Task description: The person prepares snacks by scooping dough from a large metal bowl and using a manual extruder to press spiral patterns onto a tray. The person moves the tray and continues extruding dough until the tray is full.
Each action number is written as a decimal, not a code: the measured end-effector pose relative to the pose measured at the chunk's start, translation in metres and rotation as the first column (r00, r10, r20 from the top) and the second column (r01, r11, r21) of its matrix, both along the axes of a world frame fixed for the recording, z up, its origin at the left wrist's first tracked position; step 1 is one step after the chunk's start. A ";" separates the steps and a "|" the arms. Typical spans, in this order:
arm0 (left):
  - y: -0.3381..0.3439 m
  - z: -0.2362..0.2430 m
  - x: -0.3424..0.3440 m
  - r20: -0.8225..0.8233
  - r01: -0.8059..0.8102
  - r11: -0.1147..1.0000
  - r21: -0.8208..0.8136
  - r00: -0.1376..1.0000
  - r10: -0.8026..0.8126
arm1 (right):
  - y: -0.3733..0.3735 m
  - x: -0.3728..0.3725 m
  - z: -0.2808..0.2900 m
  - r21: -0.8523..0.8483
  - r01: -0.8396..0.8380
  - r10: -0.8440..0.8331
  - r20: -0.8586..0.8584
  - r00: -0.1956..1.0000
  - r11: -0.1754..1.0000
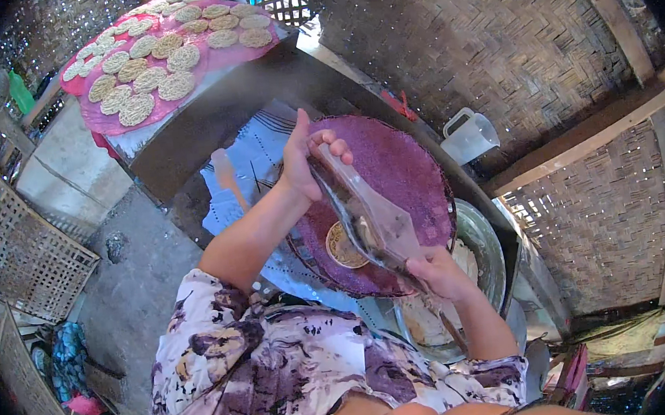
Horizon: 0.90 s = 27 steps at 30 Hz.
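A long pale-grey hand tool (381, 217), broad in the middle with narrow ends and a dark lower edge, is held slantwise between my hands. My left hand (313, 157) closes round its upper end, thumb pointing up. My right hand (441, 275) grips the lower end, near a metal basin (474, 218) of pale dough (427, 318). Beneath the tool lies a round purple mat (407, 152) with a dark rim. On this mat sits a small round mould (344, 246) with yellowish strands in it, partly covered by the tool. The tool's underside is hidden.
Several round lattice-like dough discs (148, 79) lie on a pink sheet (210, 58) at the far left. A clear plastic jug (470, 137) stands to the right, by the woven wall (484, 33). Blue cloth (223, 198) is under the mat, with a pale spatula (225, 171) on it.
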<state>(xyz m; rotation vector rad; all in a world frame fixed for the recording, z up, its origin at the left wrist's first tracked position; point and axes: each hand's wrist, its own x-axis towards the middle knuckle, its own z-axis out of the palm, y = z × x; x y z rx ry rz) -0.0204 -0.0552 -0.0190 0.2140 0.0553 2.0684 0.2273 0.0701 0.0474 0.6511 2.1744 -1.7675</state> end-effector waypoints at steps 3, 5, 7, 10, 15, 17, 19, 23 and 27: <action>0.006 0.002 0.002 0.029 0.030 0.999 0.046 0.999 -0.031 | 0.003 0.001 0.004 0.022 0.031 -0.031 -0.010 0.999 0.999; 0.012 -0.005 0.008 0.062 0.052 0.997 0.061 0.996 -0.056 | 0.005 0.007 0.005 0.018 0.042 -0.043 0.024 0.999 0.999; 0.014 -0.010 0.015 0.063 0.064 0.998 0.011 0.996 -0.065 | 0.006 0.016 0.005 0.080 0.027 -0.033 0.071 0.997 0.996; 0.010 -0.017 0.018 0.019 0.075 0.996 0.054 0.997 -0.077 | -0.009 0.020 0.019 0.015 0.063 -0.065 0.137 0.989 0.998; -0.008 0.038 0.025 -0.290 0.026 0.996 -0.081 0.956 -0.048 | -0.009 0.027 0.016 -0.333 0.083 -0.159 -0.206 0.966 0.939; -0.016 0.049 0.026 -0.551 -0.020 0.974 -0.224 0.827 -0.110 | -0.020 0.015 0.022 -0.296 0.120 -0.220 -0.332 0.917 0.948; -0.016 0.021 0.033 -0.999 -0.431 0.901 -0.035 0.031 -0.024 | -0.029 0.000 0.026 -0.217 0.147 -0.223 -0.388 0.894 0.965; -0.013 -0.019 0.043 -0.999 -0.651 0.759 -0.002 -0.023 -0.023 | -0.019 -0.028 -0.022 -0.093 0.028 -0.075 -0.552 0.830 0.995; -0.047 0.005 0.037 -0.719 -0.544 0.755 -0.366 0.680 0.141 | -0.008 -0.038 -0.036 0.657 0.184 0.097 -0.367 0.925 0.731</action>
